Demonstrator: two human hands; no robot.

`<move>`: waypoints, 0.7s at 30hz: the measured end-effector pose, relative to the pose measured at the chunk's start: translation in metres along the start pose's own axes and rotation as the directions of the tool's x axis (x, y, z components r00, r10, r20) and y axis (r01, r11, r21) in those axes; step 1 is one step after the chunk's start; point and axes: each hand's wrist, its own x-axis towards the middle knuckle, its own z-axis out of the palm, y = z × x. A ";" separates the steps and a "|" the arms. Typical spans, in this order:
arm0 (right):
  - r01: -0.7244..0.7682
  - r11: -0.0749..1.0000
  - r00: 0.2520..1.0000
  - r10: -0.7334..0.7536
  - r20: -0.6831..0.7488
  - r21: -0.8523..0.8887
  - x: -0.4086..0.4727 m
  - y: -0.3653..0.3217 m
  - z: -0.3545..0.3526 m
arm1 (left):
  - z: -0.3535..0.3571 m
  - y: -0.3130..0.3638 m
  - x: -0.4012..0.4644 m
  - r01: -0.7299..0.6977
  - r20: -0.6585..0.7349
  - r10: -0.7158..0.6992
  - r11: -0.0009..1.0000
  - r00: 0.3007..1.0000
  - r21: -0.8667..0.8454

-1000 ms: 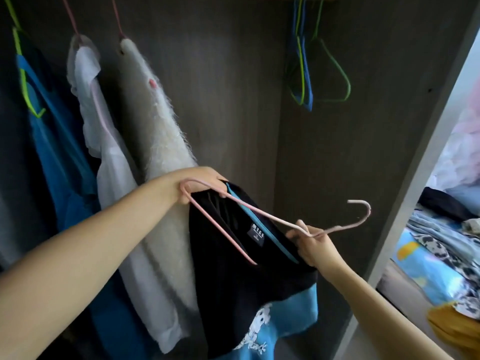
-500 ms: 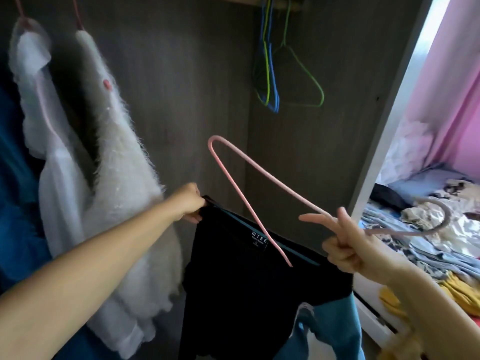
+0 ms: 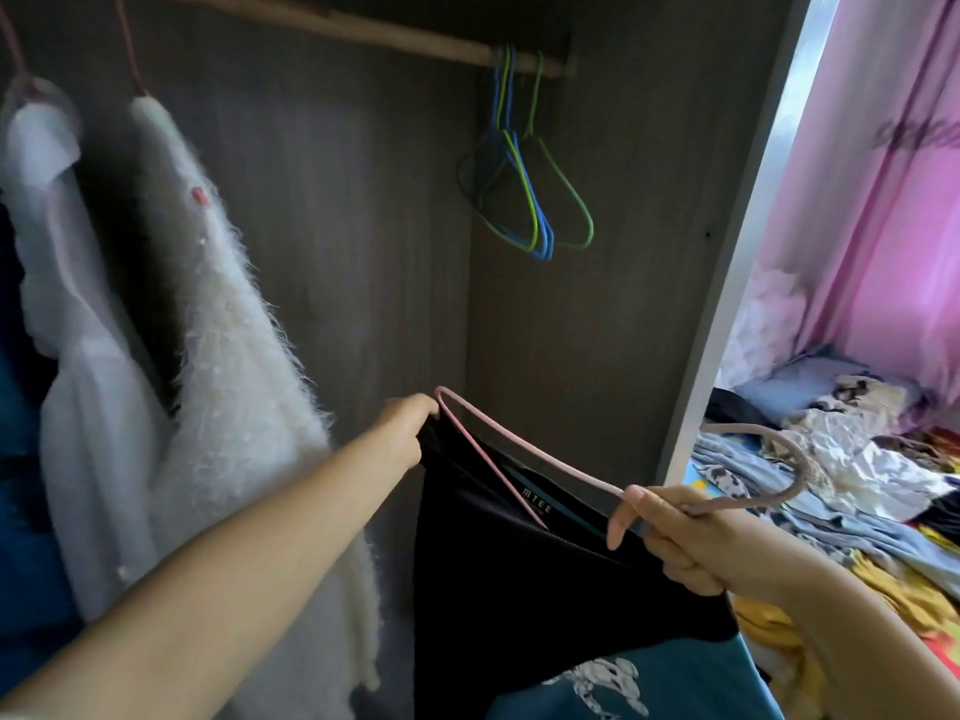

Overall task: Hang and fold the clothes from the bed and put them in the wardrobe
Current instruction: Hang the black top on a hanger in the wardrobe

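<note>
Black T-shirt half onto a pink hanger, in front of the open wardrobe.

The left hand [image 3: 402,426] pinches the black T-shirt [image 3: 519,589] at its shoulder, by the hanger's end; the right hand [image 3: 670,532] has its fingers curled round the pink hanger [image 3: 530,454] near the hook. A fluffy white sweater [image 3: 234,356] and a white top [image 3: 78,381] already hang; a heap of clothes [image 3: 831,485] waits on the bed. The wooden rail [image 3: 363,31] looks bare between the sweater and the spare wire hangers [image 3: 524,200], room enough, I'd say.
</note>
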 end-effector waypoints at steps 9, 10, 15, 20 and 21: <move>-0.097 0.994 0.995 0.098 0.017 -0.051 0.002 -0.010 0.014 | -0.014 0.001 0.005 -0.093 -0.024 0.095 0.993 0.995 0.074; -0.113 0.992 0.993 0.114 0.028 -0.049 0.002 -0.010 0.015 | -0.018 -0.001 0.008 -0.100 -0.014 0.101 0.992 0.995 0.073; -0.252 0.877 0.964 0.266 -0.024 -0.409 0.017 -0.006 0.039 | -0.024 -0.008 0.007 -0.423 0.087 0.427 0.807 0.900 0.411; -0.235 0.971 0.967 0.228 -0.115 -0.051 0.036 -0.025 0.031 | -0.020 -0.018 -0.017 -0.635 0.422 0.587 0.213 0.690 0.743; -0.203 0.979 0.969 0.204 -0.136 0.023 0.041 -0.033 0.032 | -0.021 -0.016 -0.017 -0.623 0.420 0.571 0.218 0.706 0.751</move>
